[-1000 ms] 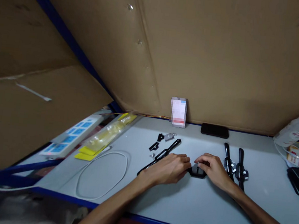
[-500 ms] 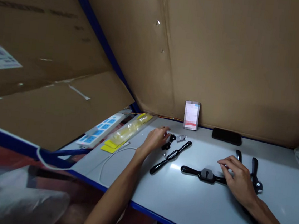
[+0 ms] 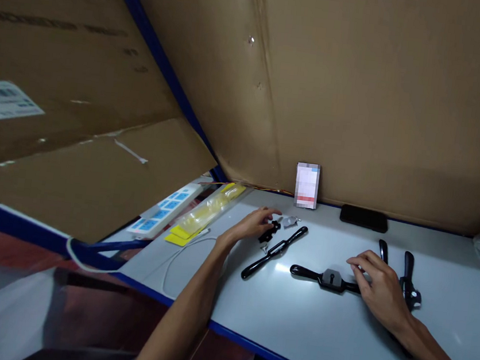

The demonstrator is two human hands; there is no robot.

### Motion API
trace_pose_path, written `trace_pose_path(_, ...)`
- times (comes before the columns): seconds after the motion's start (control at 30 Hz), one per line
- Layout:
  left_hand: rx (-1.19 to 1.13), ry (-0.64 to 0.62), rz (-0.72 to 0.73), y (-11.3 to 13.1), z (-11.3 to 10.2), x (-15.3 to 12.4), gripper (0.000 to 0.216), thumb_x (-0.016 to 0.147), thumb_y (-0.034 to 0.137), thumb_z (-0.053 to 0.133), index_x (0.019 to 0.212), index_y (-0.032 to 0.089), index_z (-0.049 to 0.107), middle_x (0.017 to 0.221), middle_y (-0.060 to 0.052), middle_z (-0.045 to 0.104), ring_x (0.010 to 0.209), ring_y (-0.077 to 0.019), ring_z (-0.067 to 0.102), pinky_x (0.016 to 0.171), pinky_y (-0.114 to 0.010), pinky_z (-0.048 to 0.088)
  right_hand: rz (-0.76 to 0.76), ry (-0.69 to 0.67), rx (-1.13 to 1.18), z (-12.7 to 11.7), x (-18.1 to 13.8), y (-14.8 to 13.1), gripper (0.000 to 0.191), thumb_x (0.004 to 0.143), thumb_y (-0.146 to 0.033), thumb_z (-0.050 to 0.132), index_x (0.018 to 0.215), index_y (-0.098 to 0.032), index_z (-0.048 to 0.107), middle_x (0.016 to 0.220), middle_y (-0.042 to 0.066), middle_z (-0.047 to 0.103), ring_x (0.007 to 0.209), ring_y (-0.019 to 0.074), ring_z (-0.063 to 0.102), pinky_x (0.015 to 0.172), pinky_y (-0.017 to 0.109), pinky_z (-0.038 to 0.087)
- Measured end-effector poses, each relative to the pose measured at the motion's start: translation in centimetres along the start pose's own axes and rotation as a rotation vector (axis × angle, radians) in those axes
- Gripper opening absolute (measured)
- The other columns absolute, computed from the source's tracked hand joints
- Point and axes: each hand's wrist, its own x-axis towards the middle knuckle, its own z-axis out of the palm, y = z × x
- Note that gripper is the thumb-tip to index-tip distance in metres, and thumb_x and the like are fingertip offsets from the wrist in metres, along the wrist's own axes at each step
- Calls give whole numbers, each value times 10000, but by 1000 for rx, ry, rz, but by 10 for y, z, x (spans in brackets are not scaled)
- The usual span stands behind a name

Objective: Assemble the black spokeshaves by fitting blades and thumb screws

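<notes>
- Work done on pale tabletop [image 3: 292, 330], blue-edged; backed & flanked on left by brown cardbd panels [image 3: 370, 102], w/ blue frame bar [image 3: 151, 43] set btwn them.
- Reddish floor [image 3: 135, 301] seen below; power strip [image 3: 167, 209], yellow pieces in clear plastic [image 3: 208, 214] & white cable [image 3: 168, 267] laid toward left.
- White label [image 3: 6, 101] stuck on left panel, w/ barcode-like bars; text too small to be read. Lit screen [image 3: 307, 186] stood upright vs. back panel, pixelated; dark phone [image 3: 364, 218] laid flat nearby.
- Black two-handled tool [image 3: 332, 279] placed mid-table, approx. crosswise: long axis L–R, one handle pointed left, other end hidden by right hand [image 3: 384, 286]. Grey plate [image 3: 331, 278] seated at its centre.
- Second black tool body [image 3: 275, 252] laid diagonally, far end toward right; other black tools [image 3: 408, 280] partly covered by right hand.
- Right-hand fingers loosely bent; grip can't be told.
- Left hand [image 3: 256, 223] held at small black parts [image 3: 267, 236], fingers part-spread; whether any is grasped can't be told.
</notes>
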Motion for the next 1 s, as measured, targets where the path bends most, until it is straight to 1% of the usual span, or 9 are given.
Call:
trace_pose_path(0.07, -29, -24, 17, 0, -3, -2, 332, 822, 261, 691, 1153, 244, 721, 1015, -45, 634, 878, -201, 638, 808, -291, 507, 6, 0, 2, 0, 0, 1, 237, 1003, -204, 481, 969, -213, 715, 919, 49, 657, 818, 207, 671, 730, 346, 521)
trace_pose_path(0.17, -54, -17, 9, -1, -2, -3, 259, 765, 283, 744, 1016, 220, 735, 950, -34, 621, 848, -204, 623, 782, -292, 496, 6, -7, -2, 0, 0, 1, 245, 1000, -200, 477, 966, -208, 719, 920, 50, 662, 820, 206, 672, 734, 346, 525)
trace_pose_path(0.3, -88, 36, -39, -8, 2, 1, 260, 690, 352, 798, 818, 177, 653, 828, -19, 621, 767, -198, 586, 698, -283, 456, 15, -24, -14, 1, 0, 1, 252, 1001, -208, 472, 957, -215, 720, 925, 52, 668, 826, 205, 676, 734, 343, 531)
trace_pose_path(0.4, -136, 54, -61, -9, 0, 2, 278, 733, 419, 738, 700, 188, 585, 659, 19, 583, 634, -163, 517, 609, -263, 391, 18, -26, -27, 0, 0, 3, 253, 1005, -214, 467, 966, -221, 716, 926, 55, 669, 829, 211, 678, 739, 351, 534)
trace_pose_path(0.5, -203, 93, -47, -2, -8, 0, 310, 793, 459, 657, 667, 185, 581, 615, 22, 578, 608, -150, 497, 607, -263, 380, 7, -12, -49, 0, 1, 7, 250, 1008, -216, 467, 970, -228, 714, 929, 59, 670, 843, 219, 677, 750, 359, 534)
trace_pose_path(0.6, -276, 144, -1, 19, -13, -3, 304, 850, 457, 596, 752, 174, 651, 718, -14, 652, 692, -169, 556, 658, -275, 419, 5, 11, -72, 2, 1, 12, 251, 1003, -200, 469, 962, -232, 715, 935, 57, 673, 851, 218, 673, 756, 355, 533)
trace_pose_path(0.67, -321, 159, 39, 41, -9, -6, 306, 874, 452, 588, 807, 170, 683, 793, -41, 688, 752, -186, 588, 684, -284, 440, 7, 22, -89, 2, 2, 15, 248, 998, -184, 477, 953, -227, 717, 931, 55, 673, 850, 216, 670, 762, 353, 529)
trace_pose_path(0.87, -441, 52, 218, 124, 32, -23, 253, 944, 387, 570, 835, 180, 666, 827, -37, 687, 764, -176, 597, 697, -278, 449, 39, 6, -124, 0, 5, 16, 234, 972, -120, 508, 965, -198, 729, 935, 57, 671, 873, 213, 657, 787, 346, 518)
trace_pose_path(1.0, -463, 1, 323, 156, 53, -39, 178, 956, 316, 620, 844, 186, 669, 825, -27, 678, 767, -169, 598, 702, -278, 437, 50, 0, -120, -1, 6, 14, 241, 960, -94, 508, 960, -187, 730, 935, 59, 668, 881, 208, 648, 802, 346, 513)
